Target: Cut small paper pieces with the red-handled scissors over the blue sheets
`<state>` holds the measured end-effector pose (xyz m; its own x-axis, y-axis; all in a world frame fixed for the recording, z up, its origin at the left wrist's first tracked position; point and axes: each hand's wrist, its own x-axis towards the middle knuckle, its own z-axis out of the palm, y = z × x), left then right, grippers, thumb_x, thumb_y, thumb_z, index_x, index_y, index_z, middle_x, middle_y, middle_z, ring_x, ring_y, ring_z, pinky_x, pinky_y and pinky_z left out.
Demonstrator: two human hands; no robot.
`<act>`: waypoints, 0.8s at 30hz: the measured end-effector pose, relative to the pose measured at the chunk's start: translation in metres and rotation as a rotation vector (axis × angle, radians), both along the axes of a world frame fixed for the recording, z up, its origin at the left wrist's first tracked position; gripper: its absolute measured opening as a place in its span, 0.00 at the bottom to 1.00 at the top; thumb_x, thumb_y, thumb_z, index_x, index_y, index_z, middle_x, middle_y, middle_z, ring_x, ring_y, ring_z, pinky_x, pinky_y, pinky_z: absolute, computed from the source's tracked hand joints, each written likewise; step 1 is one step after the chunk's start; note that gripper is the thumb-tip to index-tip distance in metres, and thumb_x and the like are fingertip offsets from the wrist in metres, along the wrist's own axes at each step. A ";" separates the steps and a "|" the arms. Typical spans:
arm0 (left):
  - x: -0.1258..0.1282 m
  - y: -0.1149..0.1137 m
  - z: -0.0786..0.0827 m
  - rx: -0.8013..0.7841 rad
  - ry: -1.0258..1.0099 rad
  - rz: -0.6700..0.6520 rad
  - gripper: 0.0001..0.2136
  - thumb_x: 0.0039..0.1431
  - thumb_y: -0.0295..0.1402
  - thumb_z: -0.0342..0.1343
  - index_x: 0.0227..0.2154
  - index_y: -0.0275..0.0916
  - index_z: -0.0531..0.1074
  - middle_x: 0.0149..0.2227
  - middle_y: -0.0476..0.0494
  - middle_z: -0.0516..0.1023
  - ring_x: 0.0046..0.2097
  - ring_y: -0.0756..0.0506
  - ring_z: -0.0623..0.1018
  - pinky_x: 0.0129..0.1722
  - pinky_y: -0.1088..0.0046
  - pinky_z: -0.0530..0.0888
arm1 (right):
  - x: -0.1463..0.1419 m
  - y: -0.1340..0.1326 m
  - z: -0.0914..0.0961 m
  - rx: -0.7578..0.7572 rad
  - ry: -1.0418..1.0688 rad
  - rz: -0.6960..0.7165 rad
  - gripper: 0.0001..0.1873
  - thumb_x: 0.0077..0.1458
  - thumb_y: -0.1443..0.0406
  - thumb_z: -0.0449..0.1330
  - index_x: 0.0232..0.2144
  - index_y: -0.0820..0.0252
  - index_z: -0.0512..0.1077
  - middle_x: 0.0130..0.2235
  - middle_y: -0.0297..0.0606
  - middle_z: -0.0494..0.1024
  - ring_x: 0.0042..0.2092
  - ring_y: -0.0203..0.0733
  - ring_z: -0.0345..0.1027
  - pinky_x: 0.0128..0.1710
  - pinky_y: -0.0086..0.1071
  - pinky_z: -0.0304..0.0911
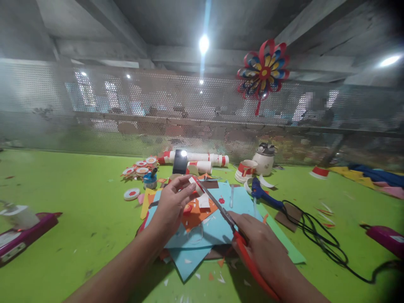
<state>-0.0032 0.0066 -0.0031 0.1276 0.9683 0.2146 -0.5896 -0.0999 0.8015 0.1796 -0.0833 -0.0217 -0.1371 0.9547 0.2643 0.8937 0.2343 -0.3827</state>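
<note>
My left hand pinches a small red-and-white piece of paper between thumb and fingers. In my right hand is a pair of scissors with red handles, its blades pointing up and left. The blade tips reach the edge of the red-and-white piece; whether they are parted I cannot tell. Below both hands lie light blue paper sheets and an orange sheet, strewn with small white and red scraps.
A blue glue gun with a looping black cord lies right. Behind are paper cups, a jar, a phone with its light on and a blue bottle. Purple power strips flank the green table.
</note>
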 end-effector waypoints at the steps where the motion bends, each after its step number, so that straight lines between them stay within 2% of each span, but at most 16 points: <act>1: 0.000 0.000 0.000 -0.002 -0.001 0.002 0.13 0.43 0.27 0.65 0.34 0.34 0.74 0.38 0.39 0.76 0.41 0.42 0.76 0.46 0.60 0.72 | 0.000 0.000 0.000 -0.002 -0.001 0.005 0.23 0.54 0.74 0.51 0.52 0.65 0.69 0.39 0.48 0.76 0.40 0.52 0.68 0.41 0.44 0.64; 10: 0.000 0.001 0.001 -0.019 0.020 0.014 0.14 0.41 0.27 0.66 0.34 0.34 0.74 0.38 0.39 0.76 0.41 0.41 0.77 0.44 0.61 0.72 | 0.001 0.002 0.001 -0.014 -0.027 0.020 0.23 0.54 0.75 0.52 0.52 0.67 0.69 0.39 0.49 0.76 0.41 0.52 0.69 0.41 0.45 0.64; 17: 0.000 0.001 -0.003 0.013 0.045 0.006 0.12 0.44 0.28 0.65 0.35 0.34 0.74 0.39 0.38 0.75 0.41 0.42 0.76 0.45 0.61 0.72 | 0.002 0.002 0.000 0.002 -0.067 0.021 0.24 0.53 0.76 0.51 0.53 0.69 0.68 0.38 0.51 0.74 0.40 0.54 0.68 0.40 0.46 0.64; 24: 0.000 0.001 -0.001 0.018 0.006 -0.016 0.12 0.45 0.27 0.64 0.35 0.35 0.74 0.39 0.40 0.75 0.41 0.43 0.76 0.45 0.62 0.72 | 0.002 0.000 0.002 0.019 -0.038 0.035 0.24 0.53 0.77 0.51 0.52 0.66 0.68 0.38 0.48 0.73 0.40 0.52 0.68 0.39 0.46 0.65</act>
<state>-0.0035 0.0074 -0.0046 0.1445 0.9621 0.2315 -0.5866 -0.1051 0.8030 0.1815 -0.0829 -0.0200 -0.1804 0.9439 0.2768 0.8986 0.2726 -0.3439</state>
